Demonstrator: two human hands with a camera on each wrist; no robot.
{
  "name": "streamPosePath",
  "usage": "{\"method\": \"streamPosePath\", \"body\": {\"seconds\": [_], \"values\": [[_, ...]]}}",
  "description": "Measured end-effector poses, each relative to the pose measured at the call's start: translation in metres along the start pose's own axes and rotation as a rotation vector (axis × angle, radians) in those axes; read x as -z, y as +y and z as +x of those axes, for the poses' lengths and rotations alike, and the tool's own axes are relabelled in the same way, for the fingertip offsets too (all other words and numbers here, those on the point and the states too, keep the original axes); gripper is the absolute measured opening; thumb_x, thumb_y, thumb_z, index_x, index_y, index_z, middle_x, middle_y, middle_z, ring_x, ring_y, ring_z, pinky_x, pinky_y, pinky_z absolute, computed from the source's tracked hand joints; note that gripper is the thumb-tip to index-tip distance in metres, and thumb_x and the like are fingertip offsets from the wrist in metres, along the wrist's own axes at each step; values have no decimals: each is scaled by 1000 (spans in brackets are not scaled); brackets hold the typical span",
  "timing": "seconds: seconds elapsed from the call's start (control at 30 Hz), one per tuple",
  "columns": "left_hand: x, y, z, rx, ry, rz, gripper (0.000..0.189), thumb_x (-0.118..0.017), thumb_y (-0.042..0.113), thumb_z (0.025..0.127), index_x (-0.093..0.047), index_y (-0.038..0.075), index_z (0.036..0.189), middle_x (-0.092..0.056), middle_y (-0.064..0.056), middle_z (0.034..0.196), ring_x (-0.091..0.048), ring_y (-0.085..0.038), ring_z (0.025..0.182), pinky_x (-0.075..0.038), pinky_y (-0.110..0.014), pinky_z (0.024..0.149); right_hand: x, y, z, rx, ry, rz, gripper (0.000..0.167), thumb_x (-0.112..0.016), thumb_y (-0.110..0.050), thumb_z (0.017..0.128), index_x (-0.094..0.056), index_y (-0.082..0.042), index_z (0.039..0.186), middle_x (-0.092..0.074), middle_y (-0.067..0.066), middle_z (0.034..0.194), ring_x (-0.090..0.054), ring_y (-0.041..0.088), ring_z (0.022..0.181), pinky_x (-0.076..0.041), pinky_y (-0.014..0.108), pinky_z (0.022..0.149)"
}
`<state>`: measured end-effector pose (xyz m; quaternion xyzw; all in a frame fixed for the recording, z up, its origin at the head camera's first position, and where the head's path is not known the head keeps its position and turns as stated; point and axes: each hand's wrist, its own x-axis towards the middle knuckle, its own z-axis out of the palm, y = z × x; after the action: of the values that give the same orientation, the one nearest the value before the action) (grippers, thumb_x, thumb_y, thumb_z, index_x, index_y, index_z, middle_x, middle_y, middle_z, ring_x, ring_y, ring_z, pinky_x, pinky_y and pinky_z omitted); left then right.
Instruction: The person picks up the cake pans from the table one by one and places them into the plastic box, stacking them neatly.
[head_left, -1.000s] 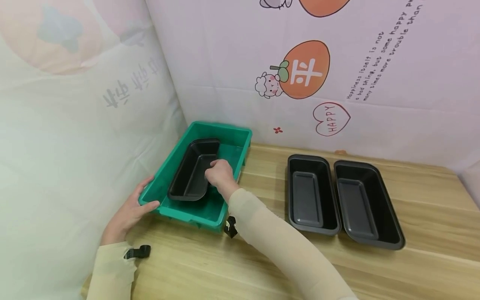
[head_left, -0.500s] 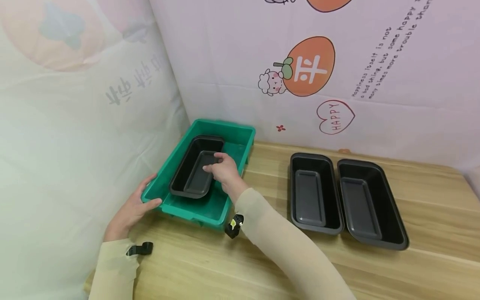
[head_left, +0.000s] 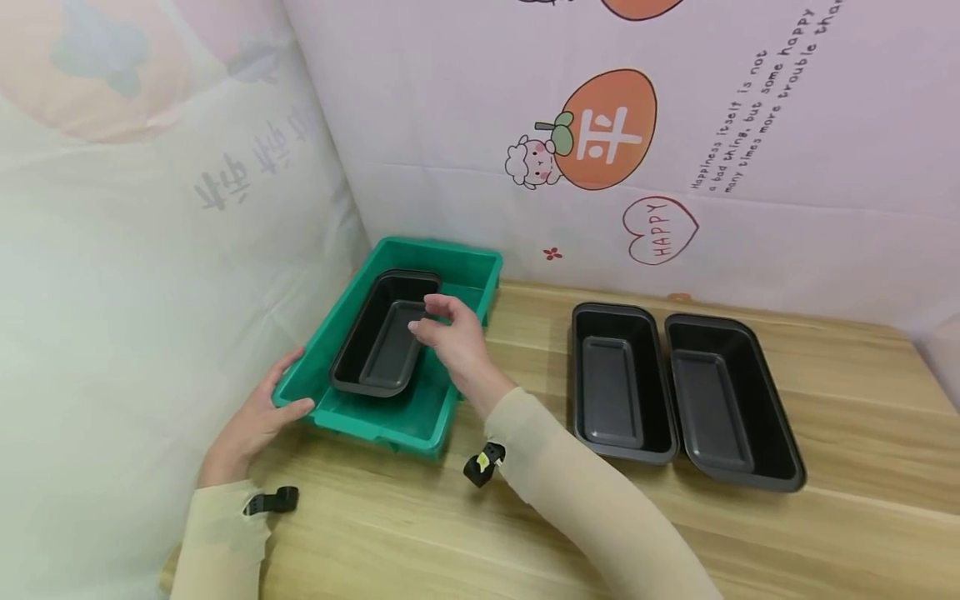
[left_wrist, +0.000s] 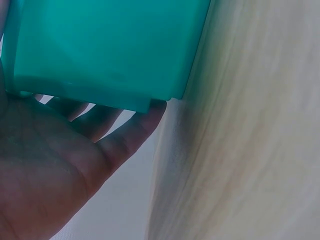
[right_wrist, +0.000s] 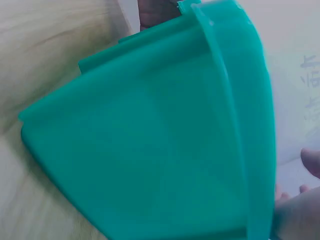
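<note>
In the head view a dark grey loaf pan (head_left: pixel 386 342) lies lengthwise inside a green plastic bin (head_left: pixel 416 421). My right hand (head_left: pixel 461 342) is over the pan's right rim, thumb and fingers apart with nothing between them. It hides part of that rim. My left hand (head_left: pixel 251 421) holds the bin's near left corner, thumb over the front rim and fingers along the left side. The left wrist view shows the fingers of the left hand (left_wrist: pixel 65 150) behind the green bin wall (left_wrist: pixel 105 50). The bin's outer wall (right_wrist: pixel 140 125) fills most of the right wrist view.
Two more dark loaf pans, one nearer (head_left: pixel 615 387) and one farther right (head_left: pixel 712 408), stand side by side on the wooden table (head_left: pixel 390 517). A printed white cloth (head_left: pixel 450 192) closes off the back, and another white cloth (head_left: pixel 150 333) is at the left.
My right hand has opened from its curled position at the pan's rim and lifted slightly. The pan stays in the bin, and the left hand keeps its hold on the corner.
</note>
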<state>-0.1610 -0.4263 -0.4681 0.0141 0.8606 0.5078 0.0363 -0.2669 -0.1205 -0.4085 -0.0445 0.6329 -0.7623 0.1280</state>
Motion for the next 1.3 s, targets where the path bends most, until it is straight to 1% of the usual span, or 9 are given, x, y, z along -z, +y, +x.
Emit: {"method": "streamPosePath", "body": {"seconds": [0.2,0.37,0.5,0.73,0.8,0.97,1.03,1.1,1.3], "values": [[1,2,-3,-9,4,0,85,-65,15,95,-11,30,159,0,-16,162,0,-46,144,-8,-75,102,9,-11,-10,51,-36,100,39,-70,1,88,-59,-5,126,-54,9,125,-64,24,101,-52,34,88],[2,3,-6,-10,20,-3,86,-65,12,95,-11,26,159,-3,-19,161,-4,-48,142,-10,-74,102,17,-18,-26,90,-101,116,36,-68,-1,91,-57,-3,125,-54,10,127,-64,24,100,-51,35,90],[2,6,-6,1,20,3,86,-65,13,95,-10,28,159,-2,-19,162,-4,-48,142,-10,-74,102,27,-24,-41,119,-138,126,34,-67,-1,92,-57,-3,124,-54,9,128,-63,24,101,-51,36,91],[2,8,-5,6,12,-1,86,-63,13,96,-8,29,159,-4,-22,160,-9,-49,140,-13,-73,102,51,-37,-63,180,-181,165,35,-64,6,91,-54,5,124,-56,9,122,-62,19,97,-52,34,89],[3,9,-5,7,13,-3,85,-63,13,96,-8,29,159,-5,-23,160,-11,-49,139,-14,-72,102,58,-40,-67,185,-186,170,35,-64,7,91,-53,6,124,-56,7,120,-61,18,96,-52,33,89],[3,10,-7,12,24,1,83,-61,14,98,-7,30,159,-15,-26,156,-25,-46,132,-23,-65,100,76,-47,-76,196,-182,160,33,-66,5,90,-55,6,121,-58,9,114,-62,20,95,-51,34,90],[2,10,-8,7,24,1,83,-60,14,98,-7,29,159,-15,-27,156,-25,-46,131,-23,-65,100,83,-48,-80,201,-169,147,30,-67,4,89,-58,4,118,-59,10,113,-62,21,95,-51,35,90],[0,10,-8,1,22,6,83,-61,14,98,-8,29,159,-11,-25,158,-21,-46,134,-20,-68,101,90,-49,-83,204,-155,137,28,-68,4,89,-59,2,116,-59,11,113,-63,22,94,-51,36,90],[-5,10,-8,-5,9,-4,82,-60,13,98,-8,29,159,-7,-23,159,-15,-47,137,-16,-71,101,123,-50,-93,228,-150,106,27,-64,6,91,-57,3,117,-58,11,114,-65,22,90,-52,39,90]]}}
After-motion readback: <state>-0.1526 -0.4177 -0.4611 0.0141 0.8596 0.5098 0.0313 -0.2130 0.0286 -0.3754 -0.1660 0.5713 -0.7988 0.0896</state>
